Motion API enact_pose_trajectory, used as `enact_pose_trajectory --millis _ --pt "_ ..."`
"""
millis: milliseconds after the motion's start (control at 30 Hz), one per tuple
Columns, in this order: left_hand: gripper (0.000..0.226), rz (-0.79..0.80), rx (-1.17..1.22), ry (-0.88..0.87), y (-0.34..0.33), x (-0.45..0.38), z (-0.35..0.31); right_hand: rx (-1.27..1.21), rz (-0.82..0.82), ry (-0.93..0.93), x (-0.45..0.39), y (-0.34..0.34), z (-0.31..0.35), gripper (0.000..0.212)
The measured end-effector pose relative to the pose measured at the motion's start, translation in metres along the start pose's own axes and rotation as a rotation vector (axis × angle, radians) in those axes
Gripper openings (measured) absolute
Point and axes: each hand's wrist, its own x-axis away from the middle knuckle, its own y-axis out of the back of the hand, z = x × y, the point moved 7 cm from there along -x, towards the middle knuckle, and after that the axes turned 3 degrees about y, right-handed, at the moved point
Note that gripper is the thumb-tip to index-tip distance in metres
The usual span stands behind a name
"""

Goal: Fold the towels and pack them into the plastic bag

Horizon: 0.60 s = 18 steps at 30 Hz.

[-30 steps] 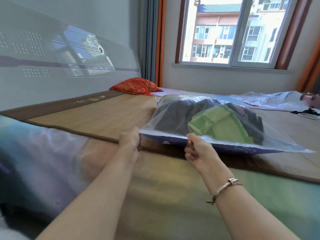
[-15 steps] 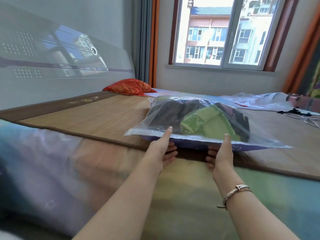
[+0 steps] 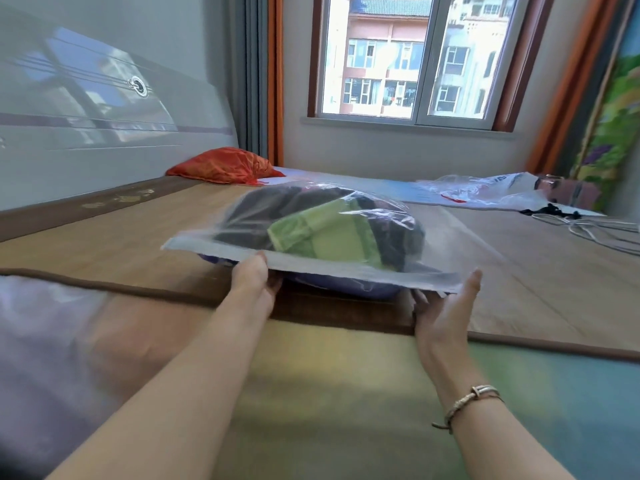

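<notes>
A clear plastic bag (image 3: 374, 261) lies on the bamboo mat (image 3: 104, 237) of the bed, its near edge raised off the mat. Inside it are a folded green towel (image 3: 329, 233) and dark towels (image 3: 277, 209), with a purple layer at the bottom. My left hand (image 3: 254, 285) reaches under the bag's near edge left of centre, the thumb against the rim. My right hand (image 3: 443, 313) is under the near right corner, palm turned inward and thumb pointing up. The fingertips of both hands are hidden beneath the bag.
A red pillow (image 3: 221, 166) lies by the headboard at the back left. Another clear plastic bag (image 3: 485, 192) and some cables (image 3: 588, 230) lie at the back right. A brown border (image 3: 138, 289) edges the mat in front of me.
My hands let go of the bag's near rim and slid under it. They have moved apart along the edge, the right one to the corner, and the near edge has risen.
</notes>
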Motion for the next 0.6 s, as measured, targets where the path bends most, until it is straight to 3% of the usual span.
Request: enact_pose_trajectory --millis 133,400,600 --pt "0.035 -0.142 -0.142 -0.094 0.058 -0.043 -0.05 0.085 0.132 -0.144 -0.005 -0.05 -0.049 0.057" --pt "0.041 -0.001 -0.29 -0.014 0.068 -0.057 -0.053 0.199 0.476 -0.322 -0.003 -0.139 -0.132 0.093" --pt "0.009 -0.034 -0.388 -0.064 0.081 -0.031 -0.055 0.279 0.446 -0.313 0.021 -0.159 -0.144 0.071"
